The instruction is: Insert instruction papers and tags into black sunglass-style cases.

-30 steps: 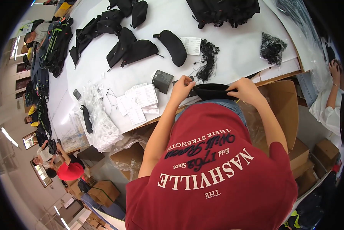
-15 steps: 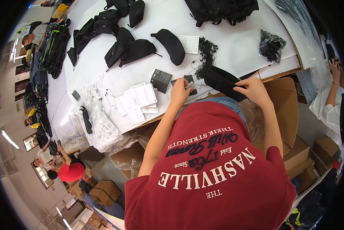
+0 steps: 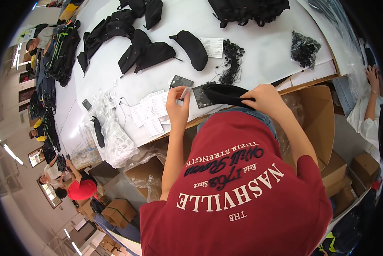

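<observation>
My left hand (image 3: 177, 106) pinches a small white label (image 3: 185, 92) between thumb and fingers, above the table's near edge. At the same edge my right hand (image 3: 263, 100) grips the right end of a black fabric pouch (image 3: 225, 94). The pouch's left end reaches over a black printed card (image 3: 201, 97), hiding part of it. Beyond my left hand lies another black card (image 3: 182, 82). White printed sheets (image 3: 148, 112) are spread to its left. A bundle of black cords (image 3: 231, 64) lies beyond the pouch, close to a curved black pouch (image 3: 192, 49).
More black pouches (image 3: 156, 55) lie at the far left, and a black pile (image 3: 249, 10) at the back. A plastic bag of black parts (image 3: 304, 49) sits at right. Crumpled clear plastic (image 3: 110, 136) overhangs the left edge. An open cardboard box (image 3: 319, 123) stands below.
My left hand has moved left with the white label, away from the pouch. My right hand has shifted left, and the pouch has swung to lie more level, nearer the black card.
</observation>
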Action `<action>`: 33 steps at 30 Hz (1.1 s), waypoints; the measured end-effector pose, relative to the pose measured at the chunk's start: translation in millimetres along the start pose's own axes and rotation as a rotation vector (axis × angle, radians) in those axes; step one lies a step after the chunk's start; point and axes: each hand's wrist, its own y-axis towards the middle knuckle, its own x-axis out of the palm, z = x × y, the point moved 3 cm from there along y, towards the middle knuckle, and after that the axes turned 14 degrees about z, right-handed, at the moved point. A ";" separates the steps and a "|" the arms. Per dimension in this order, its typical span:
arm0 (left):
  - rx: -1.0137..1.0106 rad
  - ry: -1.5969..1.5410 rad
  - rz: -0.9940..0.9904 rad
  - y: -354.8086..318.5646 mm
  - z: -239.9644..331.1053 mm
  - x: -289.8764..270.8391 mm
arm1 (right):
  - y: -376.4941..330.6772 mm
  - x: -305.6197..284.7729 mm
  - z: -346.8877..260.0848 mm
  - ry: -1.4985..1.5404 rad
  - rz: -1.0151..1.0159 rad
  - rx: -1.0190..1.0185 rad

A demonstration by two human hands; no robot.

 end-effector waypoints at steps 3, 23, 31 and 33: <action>0.090 -0.178 0.012 -0.3 45.2 -2.4 | 9.0 4.6 -17.8 -0.050 -0.046 -0.122; -0.934 -1.209 -0.018 -20.0 20.3 17.8 | 37.5 -13.2 -78.1 0.546 0.248 0.116; -0.952 -1.277 0.051 -2.0 38.6 4.0 | 23.4 -13.3 -67.7 0.651 0.380 0.291; -0.923 -1.276 0.074 -0.4 36.4 3.7 | 19.6 -7.4 -67.5 0.637 0.189 0.310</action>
